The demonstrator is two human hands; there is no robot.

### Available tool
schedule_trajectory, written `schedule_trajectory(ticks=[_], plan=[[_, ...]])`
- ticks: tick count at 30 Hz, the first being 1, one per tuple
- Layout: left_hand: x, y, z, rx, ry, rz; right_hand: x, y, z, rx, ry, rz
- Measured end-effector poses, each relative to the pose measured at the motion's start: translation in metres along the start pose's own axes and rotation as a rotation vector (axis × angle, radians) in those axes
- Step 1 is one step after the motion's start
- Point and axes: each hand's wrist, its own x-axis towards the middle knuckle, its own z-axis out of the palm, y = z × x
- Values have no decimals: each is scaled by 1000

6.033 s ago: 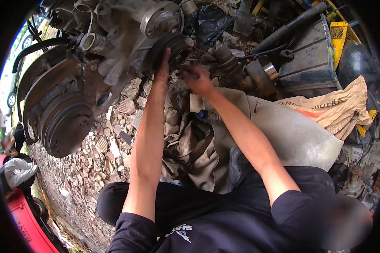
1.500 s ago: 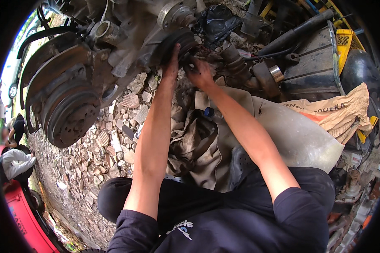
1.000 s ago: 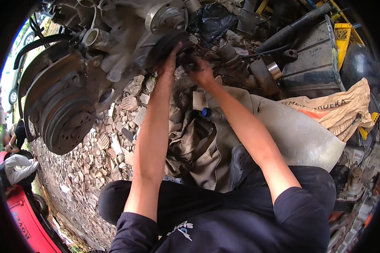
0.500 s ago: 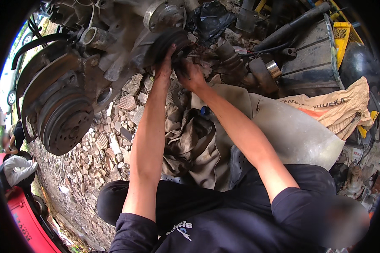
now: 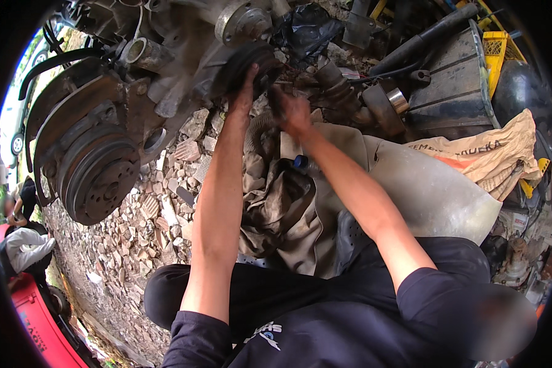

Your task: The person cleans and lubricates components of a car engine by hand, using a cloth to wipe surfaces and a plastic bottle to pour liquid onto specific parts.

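My left hand point(image 5: 244, 92) grips the edge of a dark, greasy round part point(image 5: 242, 63) at the top centre, its thumb lying up along the side and its other fingers hidden. This round part sits at the end of a large greasy metal assembly point(image 5: 184, 76). Just right of and below it is my right hand point(image 5: 292, 112), smeared by motion and apart from the part. Its fingers look dark with grease, and whether they hold anything is unclear. Behind the round part stands a grey metal hub point(image 5: 244, 24).
At left hangs a brake drum point(image 5: 98, 190) above rubble point(image 5: 147, 227). Crumpled brown cloth point(image 5: 270, 214) and a grey sheet point(image 5: 423, 184) lie before me, with a blue-capped bottle point(image 5: 300, 161). A paper sack point(image 5: 490, 153), metal parts point(image 5: 383, 104) and a yellow crate point(image 5: 495, 52) are to the right.
My right hand has moved right and slightly down, away from the round part. My left hand stays on it, shifted a little to the right in the picture.
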Motion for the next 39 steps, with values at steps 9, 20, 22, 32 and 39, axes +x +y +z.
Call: schedule_trajectory(ticks=[9, 20, 22, 32, 39], plan=[[-13, 8, 9, 65, 120, 29, 10, -12, -2, 166, 16, 123], [13, 2, 27, 147, 124, -170, 29, 12, -12, 24, 10, 211], [27, -1, 15, 194, 132, -254, 25, -9, -4, -120, -182, 266], [-15, 29, 24, 264, 178, -184, 23, -9, -40, 675, 291, 679], [-14, 29, 16, 28, -117, -178, 20, -58, -25, 457, 467, 402]])
